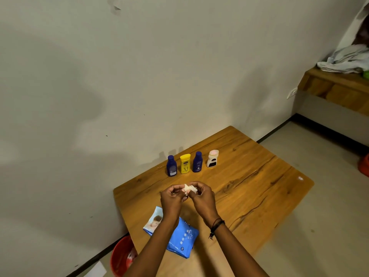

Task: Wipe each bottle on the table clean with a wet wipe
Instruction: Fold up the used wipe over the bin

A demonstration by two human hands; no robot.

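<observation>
Several bottles stand in a row near the wall on the wooden table (259, 176): a dark blue bottle (171, 166), a yellow bottle (185, 163), a second dark blue bottle (197, 162) and a white bottle with a pink cap (212, 158). In front of them my left hand (173, 198) and my right hand (201, 194) meet above the table, both pinching a crumpled white wet wipe (189, 189). The hands are a short way short of the bottles and touch none of them.
A blue pack of wet wipes (179, 238) lies on the table under my forearms. A red bucket (121, 256) stands on the floor at the table's near left corner. A wooden shelf with cloth (343, 84) hangs at the right wall.
</observation>
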